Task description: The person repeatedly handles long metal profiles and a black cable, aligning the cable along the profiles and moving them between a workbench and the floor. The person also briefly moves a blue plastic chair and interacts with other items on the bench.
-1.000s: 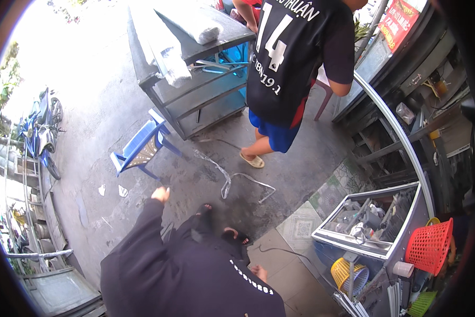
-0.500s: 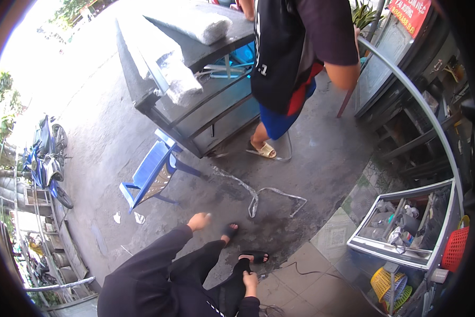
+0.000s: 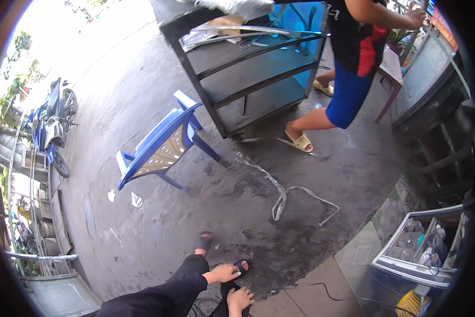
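Note:
My left hand (image 3: 225,273) lies low in front of me, its fingers stretched out toward my right leg, and holds nothing. Just below it, my right hand (image 3: 240,299) rests with spread fingers on the dark trouser leg at my knee, also with nothing in it. Black sandals (image 3: 241,267) are on my feet beyond the hands. On the ground ahead lies a long crumpled strip of pale wrapping (image 3: 281,195). A blue plastic chair (image 3: 161,141) with a beige patterned back stands ahead on the left, away from both hands.
A dark metal workbench (image 3: 248,90) with shelves carries wrapped pieces. Beside it, a person in blue shorts (image 3: 349,98) reaches right. A glass-topped cabinet (image 3: 414,248) and yellow basket (image 3: 413,304) stand at right; a cable (image 3: 322,288) crosses the tiles. A motorbike (image 3: 52,121) is far left.
My left hand has come back from in front of me to beside my right hand. The other person has stepped right, arm stretched out. My view has shifted, bringing the bench shelves into sight.

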### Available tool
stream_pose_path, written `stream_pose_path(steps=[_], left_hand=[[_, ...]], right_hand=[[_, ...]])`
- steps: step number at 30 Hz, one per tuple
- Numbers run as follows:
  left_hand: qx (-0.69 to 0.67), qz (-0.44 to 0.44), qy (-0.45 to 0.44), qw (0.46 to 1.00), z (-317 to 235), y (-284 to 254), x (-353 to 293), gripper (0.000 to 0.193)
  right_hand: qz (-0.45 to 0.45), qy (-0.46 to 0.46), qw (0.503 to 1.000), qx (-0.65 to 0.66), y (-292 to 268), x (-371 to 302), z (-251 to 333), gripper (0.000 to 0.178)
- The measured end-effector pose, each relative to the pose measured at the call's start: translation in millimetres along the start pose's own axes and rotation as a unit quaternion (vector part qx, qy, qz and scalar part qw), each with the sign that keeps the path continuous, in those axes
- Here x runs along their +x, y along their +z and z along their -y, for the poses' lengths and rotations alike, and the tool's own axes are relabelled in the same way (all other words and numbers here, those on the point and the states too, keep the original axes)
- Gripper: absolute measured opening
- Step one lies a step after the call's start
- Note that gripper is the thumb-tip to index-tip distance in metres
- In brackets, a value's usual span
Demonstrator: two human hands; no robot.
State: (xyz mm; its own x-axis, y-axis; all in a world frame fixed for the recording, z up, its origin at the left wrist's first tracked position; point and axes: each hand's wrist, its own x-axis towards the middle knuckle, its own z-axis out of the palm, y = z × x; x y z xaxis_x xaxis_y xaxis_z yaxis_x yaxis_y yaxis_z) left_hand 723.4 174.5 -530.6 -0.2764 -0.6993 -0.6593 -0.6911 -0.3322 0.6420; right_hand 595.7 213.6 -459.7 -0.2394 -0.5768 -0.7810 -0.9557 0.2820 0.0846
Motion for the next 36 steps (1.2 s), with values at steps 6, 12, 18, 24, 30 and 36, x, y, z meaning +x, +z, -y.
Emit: stream_pose_path(steps=[6, 12, 18, 24, 30, 36], left_hand=[[-0.202, -0.078, -0.193, 0.957, 140.9, 69.3, -48.5, 0.043], [-0.246, 0.013, -0.305, 0.920, 280.1, 118.4, -204.6, 0.045], [-0.280, -0.042, -0.225, 0.932, 388.7, -0.4, -318.8, 0.042], [-0.546, -0.360, -0.151, 0.741, 515.8, -181.1, -406.0, 0.031], [-0.654, -0.391, -0.325, 0.560, 608.2, -131.8, -555.1, 0.026], [-0.599, -0.216, -0.458, 0.621, 545.5, -29.7, -699.9, 0.033]], right_hand=[[-0.031, -0.027, 0.994, -0.106, -9.0, -39.3, 45.0, 0.038], [-0.049, -0.035, 0.979, -0.196, 63.0, -91.6, 130.6, 0.040], [0.090, -0.135, 0.979, -0.126, 102.2, -160.1, 235.5, 0.042], [0.645, -0.307, 0.697, -0.063, -33.0, -208.6, 481.5, 0.044], [-0.011, -0.483, 0.876, 0.003, -195.1, -209.0, 785.0, 0.063], [-0.379, -0.251, 0.851, -0.263, -279.3, -165.4, 889.3, 0.091]])
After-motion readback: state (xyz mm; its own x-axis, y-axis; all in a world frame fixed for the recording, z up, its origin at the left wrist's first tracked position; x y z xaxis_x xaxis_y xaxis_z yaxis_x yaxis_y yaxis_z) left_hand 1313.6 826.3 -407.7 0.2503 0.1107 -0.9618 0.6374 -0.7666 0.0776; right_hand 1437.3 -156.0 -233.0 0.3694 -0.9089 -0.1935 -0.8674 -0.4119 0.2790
